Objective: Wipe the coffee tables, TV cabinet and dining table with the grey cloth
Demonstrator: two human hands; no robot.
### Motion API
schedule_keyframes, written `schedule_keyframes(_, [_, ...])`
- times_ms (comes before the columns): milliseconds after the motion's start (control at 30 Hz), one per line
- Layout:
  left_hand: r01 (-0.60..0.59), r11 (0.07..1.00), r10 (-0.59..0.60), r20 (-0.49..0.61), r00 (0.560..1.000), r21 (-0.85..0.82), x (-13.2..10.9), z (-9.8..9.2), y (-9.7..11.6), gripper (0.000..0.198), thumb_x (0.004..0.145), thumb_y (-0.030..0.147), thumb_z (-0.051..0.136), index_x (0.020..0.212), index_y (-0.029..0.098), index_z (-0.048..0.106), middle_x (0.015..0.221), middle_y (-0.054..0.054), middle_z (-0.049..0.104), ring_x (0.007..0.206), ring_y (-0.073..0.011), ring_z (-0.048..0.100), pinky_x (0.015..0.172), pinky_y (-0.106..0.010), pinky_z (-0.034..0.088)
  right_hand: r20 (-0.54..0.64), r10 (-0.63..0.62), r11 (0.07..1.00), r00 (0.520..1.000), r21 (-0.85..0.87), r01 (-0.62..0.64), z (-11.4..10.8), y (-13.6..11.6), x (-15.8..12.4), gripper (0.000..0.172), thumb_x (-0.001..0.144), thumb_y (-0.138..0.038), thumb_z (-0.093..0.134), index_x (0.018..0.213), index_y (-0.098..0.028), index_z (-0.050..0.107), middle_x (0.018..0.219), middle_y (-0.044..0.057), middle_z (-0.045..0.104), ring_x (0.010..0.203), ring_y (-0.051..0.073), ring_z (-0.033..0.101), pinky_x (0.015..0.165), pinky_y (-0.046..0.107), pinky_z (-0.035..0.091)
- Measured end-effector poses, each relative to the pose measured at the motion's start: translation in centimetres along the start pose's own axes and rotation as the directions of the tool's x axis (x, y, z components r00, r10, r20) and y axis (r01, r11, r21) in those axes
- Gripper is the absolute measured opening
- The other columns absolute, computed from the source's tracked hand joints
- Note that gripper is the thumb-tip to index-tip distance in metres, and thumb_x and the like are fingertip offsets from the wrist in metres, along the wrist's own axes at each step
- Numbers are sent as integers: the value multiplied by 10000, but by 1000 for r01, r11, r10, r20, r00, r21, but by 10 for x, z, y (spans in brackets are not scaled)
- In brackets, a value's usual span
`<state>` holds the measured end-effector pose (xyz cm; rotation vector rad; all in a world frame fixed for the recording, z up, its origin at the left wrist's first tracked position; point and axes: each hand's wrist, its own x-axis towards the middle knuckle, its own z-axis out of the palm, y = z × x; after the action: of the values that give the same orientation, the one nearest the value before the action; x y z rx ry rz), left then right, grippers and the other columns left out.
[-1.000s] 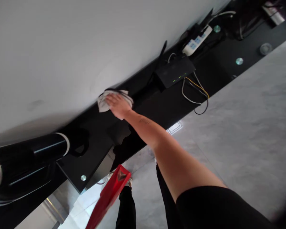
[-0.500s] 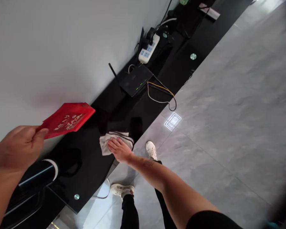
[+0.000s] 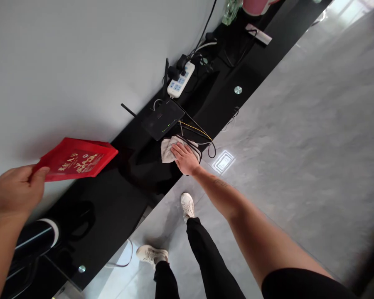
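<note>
While my left hand (image 3: 14, 193) pinches a red paper packet (image 3: 76, 160), my flat right hand (image 3: 184, 158) presses a crumpled white cloth (image 3: 167, 150).

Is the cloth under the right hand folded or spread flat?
Bunched, not spread: the cloth sits in a crumpled wad under the right hand, its creased folds showing.

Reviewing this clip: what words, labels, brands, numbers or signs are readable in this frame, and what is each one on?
Flat red packet: pale Chinese characters, too blurred to quote.
Same packet: larger stylised pale characters, also unreadable.
Black router: small marking, too small to read.
White power strip: blue socket markings, too small to read.
</note>
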<state>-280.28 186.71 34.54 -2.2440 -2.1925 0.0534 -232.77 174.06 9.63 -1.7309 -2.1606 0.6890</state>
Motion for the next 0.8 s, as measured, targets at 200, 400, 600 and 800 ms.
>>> schedule_keyframes(200, [9,1000,-10,-132,991,-2,-15,9,-9,464,845,569,616,1188,269,707,978,22,689,1069,-298,670,1053,-593,528,-93,208,977,974,-33,-212,15,-22,-6,647,1067,-223,467,1697,-95,395,1797,155,301,1691,341,180,1370,592,151])
schedule_keyframes(400, [-139,951,70,-244,967,-275,-165,23,1,717,916,452,715,1601,425,505,1522,-19,641,1425,-378,594,1250,-642,446,135,-59,997,989,51,52,78,-121,-52,560,1075,-157,461,1632,-150,517,1753,144,401,1671,356,256,1346,617,253])
schedule_keyframes(600, [109,812,-25,153,988,-573,-270,86,67,546,969,437,686,1496,346,575,1450,-112,668,1182,-376,727,1018,-603,638,237,-499,866,834,160,473,92,-158,-43,404,1109,-173,491,1464,-212,679,1621,84,596,1542,253,486,1239,462,453])
schedule_keyframes(800, [193,555,-111,158,981,-809,-159,149,162,812,872,413,826,1576,213,474,1514,-217,600,1387,-382,619,1104,-588,590,114,-378,921,919,145,361,-8,-49,9,470,1080,-196,425,1475,-201,679,1547,102,650,1415,279,578,1191,477,468])
